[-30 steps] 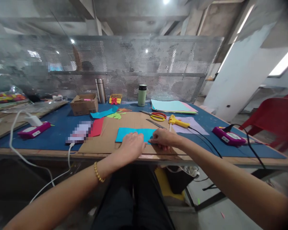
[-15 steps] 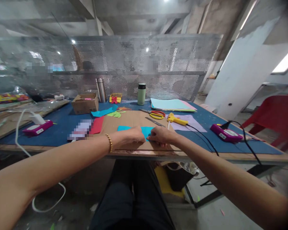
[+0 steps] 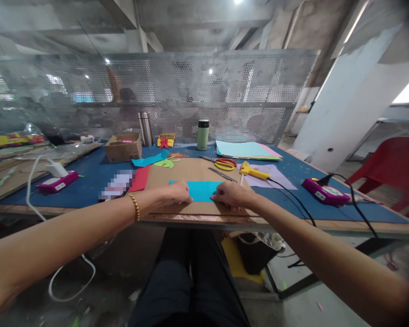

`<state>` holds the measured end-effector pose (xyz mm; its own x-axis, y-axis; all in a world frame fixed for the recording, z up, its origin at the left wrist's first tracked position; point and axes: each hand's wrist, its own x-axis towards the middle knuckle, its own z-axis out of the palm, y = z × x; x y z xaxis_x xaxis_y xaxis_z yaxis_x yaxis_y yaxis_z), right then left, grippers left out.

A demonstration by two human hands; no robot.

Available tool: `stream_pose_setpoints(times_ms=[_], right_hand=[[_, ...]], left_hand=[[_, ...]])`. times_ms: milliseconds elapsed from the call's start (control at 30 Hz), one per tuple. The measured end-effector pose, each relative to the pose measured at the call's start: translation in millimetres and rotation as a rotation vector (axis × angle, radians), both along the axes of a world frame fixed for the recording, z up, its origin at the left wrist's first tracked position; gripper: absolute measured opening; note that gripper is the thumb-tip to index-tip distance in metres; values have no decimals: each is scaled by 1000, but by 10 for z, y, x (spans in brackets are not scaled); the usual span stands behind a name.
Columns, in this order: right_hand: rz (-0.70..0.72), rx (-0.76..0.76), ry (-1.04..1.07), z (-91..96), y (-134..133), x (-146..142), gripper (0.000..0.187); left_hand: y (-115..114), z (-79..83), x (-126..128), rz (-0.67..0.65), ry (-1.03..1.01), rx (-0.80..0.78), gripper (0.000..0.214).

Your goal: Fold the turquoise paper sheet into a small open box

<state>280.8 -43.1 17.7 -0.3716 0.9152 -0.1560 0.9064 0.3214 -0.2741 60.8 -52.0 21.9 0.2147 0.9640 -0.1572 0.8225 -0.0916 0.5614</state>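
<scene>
A bright blue sheet of paper [image 3: 202, 190] lies on a brown cardboard sheet [image 3: 177, 169] at the table's front. My left hand [image 3: 180, 192], below a gold bead bracelet, has its fingers curled at the paper's left end. At the opposite end, my right hand [image 3: 232, 195] pinches the near right edge, with its other fingers folded under. A craft knife or thin blade [image 3: 221, 174] rests just beyond the right hand. Beside it are scissors [image 3: 225, 164] with red and yellow handles and a yellow glue gun [image 3: 255, 172] on lilac paper.
A cardboard box [image 3: 123, 148], a steel flask [image 3: 145, 129] and a green bottle [image 3: 202, 135] stand toward the back. Stacked coloured paper [image 3: 243, 149] lies back right. Purple power strips sit on both sides, the right-hand one [image 3: 325, 191] with a black cord.
My left hand has slid left along the blue paper, uncovering more of its middle. My right hand stays at the right end. The view has shifted slightly.
</scene>
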Motion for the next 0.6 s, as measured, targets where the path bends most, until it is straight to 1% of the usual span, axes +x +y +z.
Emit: stream_pose_setpoints(times_ms=[67, 133, 400, 600], right_hand=[[4, 13, -3, -13, 18, 9, 38], [11, 20, -5, -27, 34, 15, 39], [-7, -15, 6, -26, 28, 4, 39], [-38, -35, 12, -1, 2, -17, 39]], left_hand=[[-10, 6, -63, -7, 25, -19, 29], [-17, 15, -123, -9, 43, -34, 32], [10, 5, -437, 32, 83, -38, 25], [7, 13, -665, 51, 87, -41, 28]])
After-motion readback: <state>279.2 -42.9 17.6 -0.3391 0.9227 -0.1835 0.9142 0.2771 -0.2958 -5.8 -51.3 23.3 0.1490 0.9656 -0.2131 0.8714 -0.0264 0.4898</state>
